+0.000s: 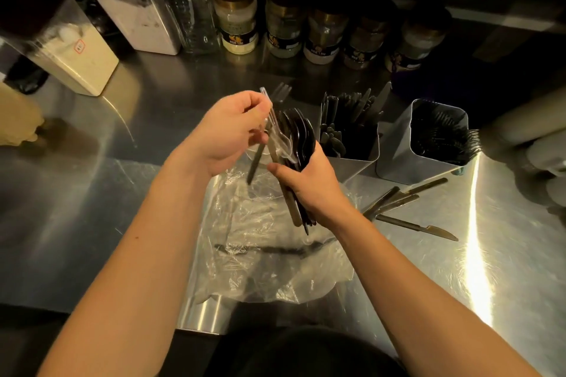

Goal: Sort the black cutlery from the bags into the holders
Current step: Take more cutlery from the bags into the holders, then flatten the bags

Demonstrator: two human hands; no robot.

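Black spoons (298,135) bunched in right hand (309,184), left hand (226,135) pinching one wrapper (275,131); two holders (438,138).

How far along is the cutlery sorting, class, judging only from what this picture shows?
Partly done. The left holder already stands full of knives and the right holder holds forks. In hand: the right hand grips a bundle of black spoons, while the left hand pulls a clear wrapper off one piece. Left: loose knives on the counter and cutlery inside the plastic bag.
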